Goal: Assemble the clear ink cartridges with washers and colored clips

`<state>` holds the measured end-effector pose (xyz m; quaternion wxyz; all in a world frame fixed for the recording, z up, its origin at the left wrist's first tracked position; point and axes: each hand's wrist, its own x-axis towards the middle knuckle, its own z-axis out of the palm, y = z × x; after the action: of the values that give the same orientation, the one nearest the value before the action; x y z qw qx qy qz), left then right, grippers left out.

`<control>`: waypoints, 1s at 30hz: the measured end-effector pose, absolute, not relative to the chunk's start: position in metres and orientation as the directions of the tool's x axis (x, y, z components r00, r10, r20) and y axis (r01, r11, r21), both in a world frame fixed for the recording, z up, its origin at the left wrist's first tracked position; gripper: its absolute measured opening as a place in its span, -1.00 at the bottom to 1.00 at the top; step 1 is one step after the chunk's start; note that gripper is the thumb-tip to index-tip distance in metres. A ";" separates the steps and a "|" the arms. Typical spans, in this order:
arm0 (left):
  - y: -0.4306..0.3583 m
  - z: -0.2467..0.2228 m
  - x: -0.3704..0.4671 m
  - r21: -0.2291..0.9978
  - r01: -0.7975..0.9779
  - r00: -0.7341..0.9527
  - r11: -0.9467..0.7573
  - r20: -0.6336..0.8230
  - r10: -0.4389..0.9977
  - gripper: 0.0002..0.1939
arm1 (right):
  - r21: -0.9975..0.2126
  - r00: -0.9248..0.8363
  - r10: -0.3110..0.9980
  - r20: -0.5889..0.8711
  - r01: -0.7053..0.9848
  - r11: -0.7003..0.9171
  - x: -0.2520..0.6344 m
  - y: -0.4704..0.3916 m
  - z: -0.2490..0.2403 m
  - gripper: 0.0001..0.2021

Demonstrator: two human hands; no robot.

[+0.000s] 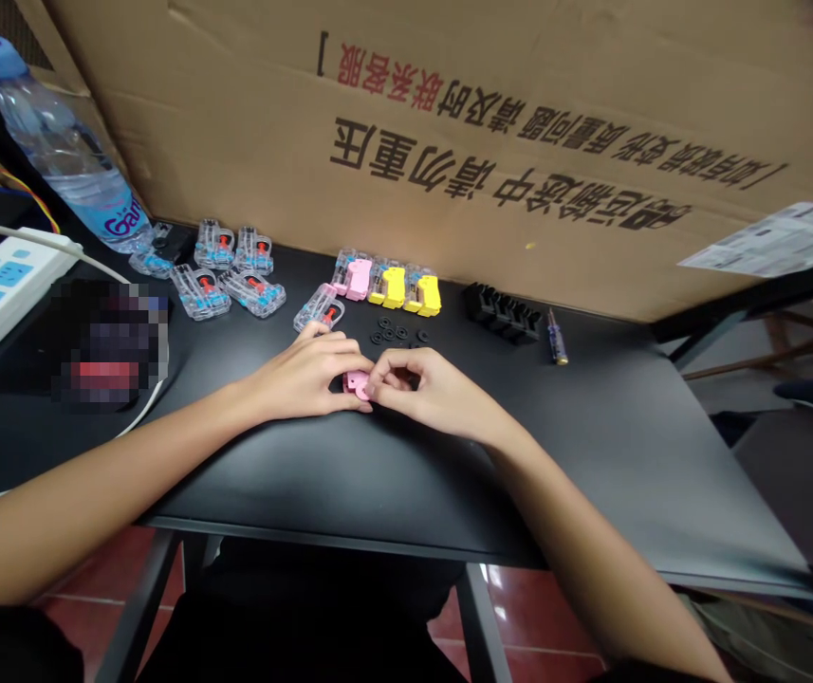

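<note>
My left hand (317, 375) lies on the black table with its thumb and fingers closed round a small pink plastic piece (356, 383). From the other side my right hand (427, 387) pinches at the same piece, its fingers curled in. Most of the piece is hidden by the fingers. Just beyond my left fingertips lies a clear, pinkish toy-gun-shaped part (319, 308) with a red trigger-like bit. Several small black rings (388, 332) are scattered beyond my right hand. Behind them stand pink (353, 277) and yellow (387, 286) toy-gun-shaped pieces with clear portions.
Several clear toy-gun-shaped parts (199, 291) lie at the back left, near a water bottle (85, 180) and a white power strip (4, 285). A black ridged plastic block (502, 313) and a purple cylinder (556, 341) sit right. A cardboard box (249, 123) walls the back.
</note>
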<state>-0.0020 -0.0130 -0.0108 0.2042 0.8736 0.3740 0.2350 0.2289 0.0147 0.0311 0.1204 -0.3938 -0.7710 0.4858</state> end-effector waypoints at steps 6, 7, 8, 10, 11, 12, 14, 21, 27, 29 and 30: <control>-0.013 -0.010 -0.001 0.541 0.560 0.602 -0.628 0.254 0.757 -0.67 | -0.801 -0.601 0.772 -0.208 0.557 0.218 0.227 0.013 0.030 -0.82; -0.013 -0.010 -0.001 0.544 0.560 0.602 -0.625 0.251 0.758 -0.67 | -0.801 -0.608 0.767 -0.206 0.555 0.225 0.228 0.013 0.031 -0.82; -0.013 -0.010 -0.001 0.546 0.561 0.602 -0.622 0.247 0.760 -0.67 | -0.803 -0.619 0.759 -0.203 0.548 0.232 0.229 0.013 0.031 -0.81; -0.013 -0.010 -0.001 0.546 0.562 0.600 -0.622 0.249 0.761 -0.67 | -0.816 -0.648 0.734 -0.202 0.526 0.240 0.231 0.015 0.033 -0.81; -0.013 -0.010 -0.001 0.546 0.560 0.599 -0.623 0.253 0.760 -0.67 | -0.825 -0.666 0.718 -0.203 0.512 0.241 0.232 0.015 0.033 -0.81; -0.013 -0.010 -0.001 0.544 0.558 0.599 -0.626 0.257 0.758 -0.66 | -0.833 -0.683 0.701 -0.206 0.498 0.241 0.233 0.016 0.034 -0.80; -0.013 -0.011 -0.001 0.542 0.556 0.599 -0.630 0.265 0.756 -0.65 | -0.843 -0.706 0.678 -0.205 0.479 0.245 0.235 0.016 0.035 -0.79; -0.013 -0.011 -0.001 0.533 0.560 0.600 -0.634 0.266 0.755 -0.69 | -0.823 -0.661 0.717 -0.221 0.521 0.227 0.232 0.017 0.032 -0.78; -0.013 -0.012 -0.001 0.530 0.561 0.598 -0.635 0.271 0.754 -0.68 | -0.846 -0.646 0.711 -0.278 0.516 0.137 0.230 0.021 0.031 -0.65; -0.013 -0.012 -0.001 0.523 0.564 0.598 -0.639 0.275 0.753 -0.67 | -0.857 -0.638 0.722 -0.268 0.500 0.124 0.229 0.020 0.030 -0.59; -0.013 -0.012 -0.001 0.517 0.566 0.598 -0.642 0.278 0.752 -0.67 | -0.862 -0.637 0.725 -0.262 0.492 0.121 0.229 0.020 0.029 -0.56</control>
<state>-0.0010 -0.0132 -0.0120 0.1913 0.8732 0.3774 0.2419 0.2291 0.0200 0.0287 0.1121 -0.4112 -0.7404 0.5198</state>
